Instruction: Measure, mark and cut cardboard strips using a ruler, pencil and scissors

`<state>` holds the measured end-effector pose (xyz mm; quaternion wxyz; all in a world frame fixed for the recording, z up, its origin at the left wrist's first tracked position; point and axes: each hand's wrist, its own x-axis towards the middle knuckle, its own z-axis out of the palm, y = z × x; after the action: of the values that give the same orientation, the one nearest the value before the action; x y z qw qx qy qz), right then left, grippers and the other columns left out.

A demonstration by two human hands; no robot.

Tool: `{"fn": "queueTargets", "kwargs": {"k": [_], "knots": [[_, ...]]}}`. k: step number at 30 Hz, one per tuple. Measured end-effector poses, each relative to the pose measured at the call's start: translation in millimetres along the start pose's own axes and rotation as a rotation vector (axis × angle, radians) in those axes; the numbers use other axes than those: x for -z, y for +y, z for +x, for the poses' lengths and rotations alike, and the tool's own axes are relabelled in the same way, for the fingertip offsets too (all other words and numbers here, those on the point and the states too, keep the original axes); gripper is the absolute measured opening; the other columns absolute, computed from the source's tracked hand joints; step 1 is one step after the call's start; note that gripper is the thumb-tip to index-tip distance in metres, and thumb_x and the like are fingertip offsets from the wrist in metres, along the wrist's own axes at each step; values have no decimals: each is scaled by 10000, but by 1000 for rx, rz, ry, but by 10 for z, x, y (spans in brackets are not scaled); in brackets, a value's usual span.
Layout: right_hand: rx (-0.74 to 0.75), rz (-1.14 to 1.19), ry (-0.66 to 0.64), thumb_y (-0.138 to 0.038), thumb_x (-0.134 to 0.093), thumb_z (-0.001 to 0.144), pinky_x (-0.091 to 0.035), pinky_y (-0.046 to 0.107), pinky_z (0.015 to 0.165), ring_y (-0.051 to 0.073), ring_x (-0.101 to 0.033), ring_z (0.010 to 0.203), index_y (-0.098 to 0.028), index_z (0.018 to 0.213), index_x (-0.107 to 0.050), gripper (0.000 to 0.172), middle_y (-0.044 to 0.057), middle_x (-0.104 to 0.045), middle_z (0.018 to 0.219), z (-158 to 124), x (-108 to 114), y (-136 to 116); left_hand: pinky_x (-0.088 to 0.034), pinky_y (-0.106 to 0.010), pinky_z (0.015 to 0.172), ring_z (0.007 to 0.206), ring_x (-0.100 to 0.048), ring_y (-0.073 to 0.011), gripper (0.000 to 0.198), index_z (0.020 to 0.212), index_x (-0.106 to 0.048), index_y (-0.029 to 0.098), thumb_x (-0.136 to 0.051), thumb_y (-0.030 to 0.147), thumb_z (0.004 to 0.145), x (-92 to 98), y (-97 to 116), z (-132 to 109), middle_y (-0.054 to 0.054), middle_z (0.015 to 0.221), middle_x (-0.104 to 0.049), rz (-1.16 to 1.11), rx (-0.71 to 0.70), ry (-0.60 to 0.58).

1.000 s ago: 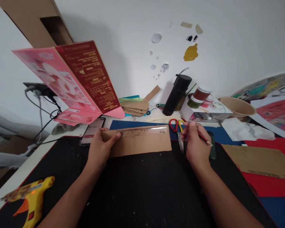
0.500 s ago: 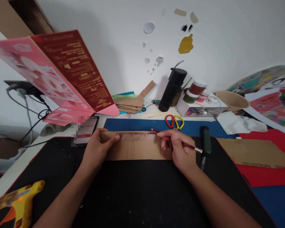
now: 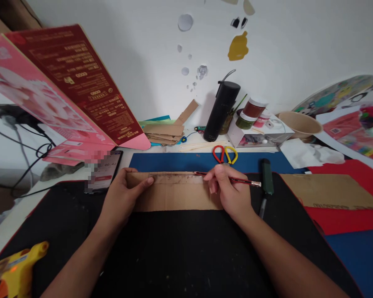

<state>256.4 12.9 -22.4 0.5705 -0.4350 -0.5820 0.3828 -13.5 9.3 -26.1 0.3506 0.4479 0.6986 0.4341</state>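
Note:
A brown cardboard strip lies crosswise on the black mat. My left hand grips its left end, thumb pressed on top and the other fingers mostly hidden at the far edge. Along the upper part of the cardboard runs a faint see-through band with dark smudges; I cannot tell for sure whether it is a ruler. In my right hand is a dark red and black pencil, held nearly flat, its tip pointing left at the cardboard's far edge. My right fingers rest at the strip's right end.
Red-and-yellow-handled scissors lie beyond my right hand, with a dark green-handled tool to its right. A yellow glue gun sits front left, and a phone left of the cardboard. A black cylinder stands behind.
The pencil lies flatter, its back end raised and its tip slightly lower against the cardboard's far edge. The whole view has shifted a little; my left hand keeps its hold.

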Motion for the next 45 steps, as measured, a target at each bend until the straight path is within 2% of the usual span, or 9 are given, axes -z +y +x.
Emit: {"fn": "queueTargets", "kwargs": {"k": [9, 22, 31, 40, 45], "knots": [[-56, -1, -22, -626, -582, 1058, -439, 286, 515, 142, -557, 481, -211, 858, -770, 497, -23, -603, 526, 12, -5, -13, -491, -327, 584, 740, -645, -269, 676, 1002, -622, 248, -907, 696, 585, 5, -8, -1, -10, 805, -679, 9, -5, 0], [-58, -3, -41, -540, -579, 1086, -445, 270, 523, 129, -559, 491, -219, 803, -731, 455, -30, -598, 529, 6, -5, 4, -490, -326, 589, 743, -643, -265, 686, 1007, -612, 250, -906, 703, 585, -4, -11, -6, -12, 814, -682, -4, 6, -18], [-90, 4, -34, -543, -579, 1085, -448, 273, 524, 128, -561, 491, -218, 805, -729, 455, -30, -596, 525, 18, -3, 17, -469, -322, 576, 740, -632, -266, 678, 988, -615, 245, -903, 701, 578, -2, 6, -4, -10, 793, -669, 21, -13, 5], [-106, 3, -30, -566, -586, 1075, -446, 268, 504, 126, -566, 476, -221, 794, -724, 466, -34, -586, 517, 19, -9, 43, -502, -319, 611, 776, -663, -272, 653, 1018, -620, 249, -882, 694, 619, 11, 13, -24, -12, 834, -700, 61, -4, -5], [-94, -35, -43, -560, -579, 1080, -448, 274, 509, 128, -567, 478, -226, 793, -724, 464, -31, -593, 522, 21, 2, 41, -506, -320, 598, 750, -652, -264, 665, 1000, -608, 248, -886, 692, 590, -3, 43, -23, -12, 821, -692, 32, 15, -11]]}}
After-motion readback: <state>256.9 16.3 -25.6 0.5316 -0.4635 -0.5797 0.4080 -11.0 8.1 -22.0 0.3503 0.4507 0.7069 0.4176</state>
